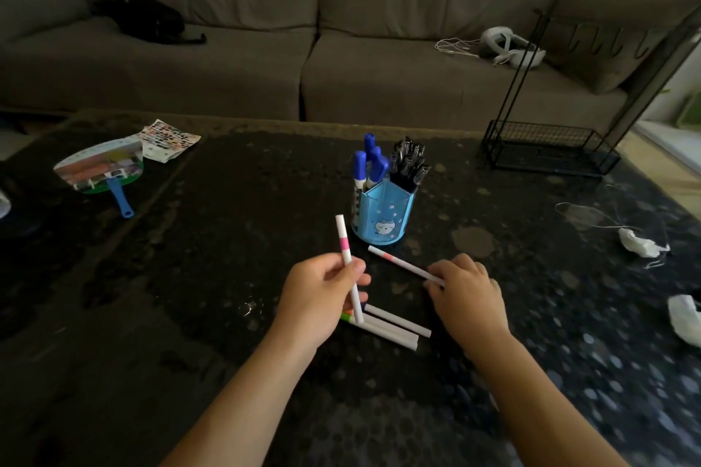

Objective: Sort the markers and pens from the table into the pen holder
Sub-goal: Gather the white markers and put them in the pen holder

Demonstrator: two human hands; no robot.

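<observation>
— Dim room, isn't it? That dark speckled table (189, 277) fills the lower frame, with a long grey-brown fabric sofa (265, 49) across the top.

— Where are the markers?

— One slim white marker with a pink band (346, 252) stands nearly upright in the left hand (322, 296), just left of centre. Thumb and fingers are pinched around its lower half, and the capped end pokes up above the knuckles. The right hand (464, 292) has its fingertips closed on the near end of a second white marker (402, 265), which slants up and left toward the pen holder (381, 216); whether its far end touches the table, I cannot tell.

— And the rest?

— Three more white markers (394, 328) lie side by side on the table between the wrists, partly hidden under the left hand, coloured ends peeking out there.

— The holder?

— Blue plastic, faceted walls, a little cartoon face on the front, just above centre. Blue-capped markers (370, 163) stand in its left compartment, black pens (409, 163) bunched in its right.

— Anything else?

— A flat hand fan with a blue handle (102, 172) at the left, and a black wire rack (550, 148) at the upper right.
</observation>
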